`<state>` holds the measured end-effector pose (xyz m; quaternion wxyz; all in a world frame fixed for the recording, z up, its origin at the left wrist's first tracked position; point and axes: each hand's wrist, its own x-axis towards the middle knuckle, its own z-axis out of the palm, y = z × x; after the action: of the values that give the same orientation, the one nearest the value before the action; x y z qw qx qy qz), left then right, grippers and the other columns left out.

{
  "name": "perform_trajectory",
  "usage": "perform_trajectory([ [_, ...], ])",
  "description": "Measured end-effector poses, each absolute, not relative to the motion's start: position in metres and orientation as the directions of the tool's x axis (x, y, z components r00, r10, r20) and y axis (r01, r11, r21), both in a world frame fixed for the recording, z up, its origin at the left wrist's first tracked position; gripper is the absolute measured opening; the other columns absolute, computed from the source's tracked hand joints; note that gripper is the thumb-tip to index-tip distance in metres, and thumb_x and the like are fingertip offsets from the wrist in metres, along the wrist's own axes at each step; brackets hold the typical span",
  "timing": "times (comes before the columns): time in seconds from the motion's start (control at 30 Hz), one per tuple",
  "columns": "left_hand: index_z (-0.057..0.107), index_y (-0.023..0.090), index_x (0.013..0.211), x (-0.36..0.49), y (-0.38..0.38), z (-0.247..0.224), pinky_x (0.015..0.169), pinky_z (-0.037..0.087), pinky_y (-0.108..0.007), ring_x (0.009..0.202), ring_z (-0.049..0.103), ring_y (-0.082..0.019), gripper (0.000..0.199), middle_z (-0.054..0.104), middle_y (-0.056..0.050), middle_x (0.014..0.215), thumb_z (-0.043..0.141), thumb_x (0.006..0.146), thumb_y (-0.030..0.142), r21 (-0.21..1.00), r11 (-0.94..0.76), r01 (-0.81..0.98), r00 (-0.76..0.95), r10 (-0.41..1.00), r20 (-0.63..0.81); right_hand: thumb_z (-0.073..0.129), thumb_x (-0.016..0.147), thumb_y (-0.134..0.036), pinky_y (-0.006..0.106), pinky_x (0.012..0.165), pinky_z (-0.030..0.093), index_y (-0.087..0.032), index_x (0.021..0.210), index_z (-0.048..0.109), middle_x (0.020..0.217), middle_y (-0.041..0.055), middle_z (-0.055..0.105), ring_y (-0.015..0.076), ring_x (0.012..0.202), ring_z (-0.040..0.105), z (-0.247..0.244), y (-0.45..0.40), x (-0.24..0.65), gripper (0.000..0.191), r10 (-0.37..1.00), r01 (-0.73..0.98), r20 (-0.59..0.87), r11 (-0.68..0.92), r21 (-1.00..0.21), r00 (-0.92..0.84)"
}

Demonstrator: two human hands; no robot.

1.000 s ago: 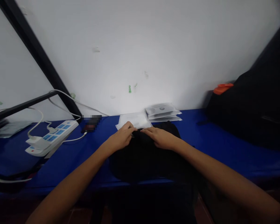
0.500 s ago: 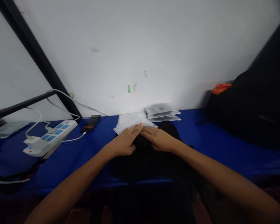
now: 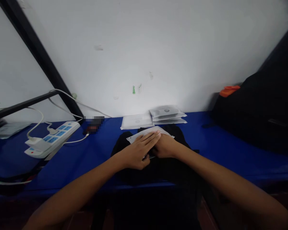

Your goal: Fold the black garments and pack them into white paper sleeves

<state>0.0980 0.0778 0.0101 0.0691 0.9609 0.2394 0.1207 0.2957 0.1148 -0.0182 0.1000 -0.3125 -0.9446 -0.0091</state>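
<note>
A frosted plastic zip bag (image 3: 135, 138) lies tilted over dark cloth (image 3: 123, 140) at the near side of the blue table. My left hand (image 3: 139, 150) is on the bag, its fingers long and close together across the top and its thumb bent beneath, with a pale bag edge showing between. My right hand (image 3: 167, 145) has its fingers curled at the bag's right part. Left fingertips overlap the right hand and hide some of its fingers. Behind, another frosted bag (image 3: 136, 121) lies flat beside a small stack of similar bags (image 3: 166, 112).
A white power strip (image 3: 55, 137) with plugs and cables lies at left, near a blurred dark device (image 3: 93, 125) on a white cable. At right bulks a large black bag (image 3: 254, 111) with an orange item (image 3: 229, 91) beside its top. A white wall (image 3: 182, 48) rises behind.
The zip bag under my hands has come nearer and slightly right, uncovering the flat bag behind it. My right fingers have curled, and my left hand has shifted right across them.
</note>
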Motion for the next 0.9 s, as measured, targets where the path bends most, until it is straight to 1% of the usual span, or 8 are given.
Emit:
perform_trajectory([
  [0.13, -0.004, 0.018, 0.158, 0.092, 0.082, 0.017, 0.124, 0.017, -0.050, 0.152, 0.011, -0.032, 0.100, 0.007, -0.012, 0.165, 0.062, 0.084, 0.032, 0.184, -0.898, 0.400, 0.881, 0.432, 0.193, 0.064, 0.079, -0.031, 0.036, 0.077, 0.053, -0.011, 0.118, 0.066, 0.107, 0.0151, 0.074, 0.0271, 0.087, 0.068, -0.006, 0.110, 0.301, 0.044, 0.592, 0.575, 0.211, 0.806, -0.142, -0.778],
  [0.27, 0.003, 0.019, 0.158, 0.083, 0.089, 0.025, 0.121, 0.027, -0.045, 0.150, 0.021, -0.028, 0.095, 0.015, -0.014, 0.164, 0.064, 0.085, 0.028, 0.170, -0.906, 0.388, 0.862, 0.422, 0.281, 0.061, 0.086, -0.032, 0.038, 0.078, 0.052, -0.009, 0.113, 0.067, 0.100, 0.0153, 0.074, 0.0267, 0.086, 0.067, -0.002, 0.119, 0.308, 0.035, 0.597, 0.594, 0.303, 0.797, -0.113, -0.743],
  [0.33, 0.023, 0.019, 0.153, 0.078, 0.095, 0.024, 0.115, 0.038, -0.044, 0.142, 0.037, -0.027, 0.076, 0.035, -0.015, 0.155, 0.061, 0.088, 0.025, 0.182, -0.887, 0.424, 0.794, 0.460, 0.397, 0.062, 0.088, -0.033, 0.041, 0.085, 0.051, -0.009, 0.117, 0.064, 0.107, 0.0169, 0.071, 0.0281, 0.096, 0.066, 0.001, 0.123, 0.313, 0.038, 0.551, 0.571, 0.404, 0.817, -0.082, -0.730],
  [0.4, 0.050, 0.018, 0.133, 0.074, 0.101, 0.022, 0.101, 0.050, -0.041, 0.121, 0.057, -0.025, 0.043, 0.060, -0.013, 0.130, 0.059, 0.092, 0.024, 0.192, -0.870, 0.453, 0.704, 0.482, 0.521, 0.060, 0.092, -0.036, 0.042, 0.089, 0.051, -0.012, 0.121, 0.062, 0.111, 0.0155, 0.070, 0.0275, 0.101, 0.065, 0.006, 0.125, 0.318, 0.037, 0.510, 0.553, 0.502, 0.830, -0.074, -0.698],
  [0.5, 0.062, 0.017, 0.098, 0.073, 0.106, 0.018, 0.080, 0.055, -0.033, 0.087, 0.065, -0.018, 0.010, 0.068, -0.006, 0.091, 0.057, 0.096, 0.025, 0.156, -0.864, 0.478, 0.611, 0.455, 0.648, 0.057, 0.096, -0.034, 0.041, 0.091, 0.051, -0.017, 0.121, 0.059, 0.111, 0.0131, 0.069, 0.0247, 0.104, 0.063, 0.012, 0.121, 0.323, 0.031, 0.431, 0.540, 0.680, 0.840, -0.062, -0.593],
  [0.6, 0.063, 0.016, 0.096, 0.077, 0.103, 0.016, 0.076, 0.055, -0.030, 0.082, 0.066, -0.016, 0.008, 0.070, -0.006, 0.088, 0.058, 0.096, 0.021, 0.088, -0.880, 0.466, 0.584, 0.380, 0.717, 0.061, 0.093, -0.031, 0.041, 0.090, 0.051, -0.017, 0.124, 0.056, 0.111, 0.0125, 0.069, 0.0243, 0.105, 0.062, 0.014, 0.113, 0.321, 0.034, 0.266, 0.481, 0.800, 0.876, 0.031, -0.537],
  [0.73, 0.064, 0.016, 0.099, 0.085, 0.096, 0.012, 0.075, 0.057, -0.028, 0.083, 0.068, -0.016, 0.011, 0.072, -0.006, 0.091, 0.054, 0.095, 0.014, 0.015, -0.898, 0.441, 0.570, 0.293, 0.767, 0.060, 0.094, -0.025, 0.038, 0.083, 0.051, -0.020, 0.113, 0.059, 0.099, 0.0069, 0.070, 0.0209, 0.092, 0.062, 0.009, 0.106, 0.307, 0.020, 0.077, 0.381, 0.782, 0.900, 0.213, -0.619],
  [0.9, 0.066, 0.016, 0.098, 0.087, 0.093, 0.009, 0.076, 0.058, -0.028, 0.084, 0.069, -0.016, 0.012, 0.072, -0.007, 0.091, 0.054, 0.095, 0.013, 0.046, -0.899, 0.436, 0.545, 0.304, 0.782, 0.055, 0.095, -0.018, 0.037, 0.078, 0.048, -0.017, 0.103, 0.059, 0.091, 0.0076, 0.068, 0.0203, 0.084, 0.057, 0.007, 0.109, 0.299, 0.009, 0.115, 0.408, 0.778, 0.892, 0.192, -0.618],
])
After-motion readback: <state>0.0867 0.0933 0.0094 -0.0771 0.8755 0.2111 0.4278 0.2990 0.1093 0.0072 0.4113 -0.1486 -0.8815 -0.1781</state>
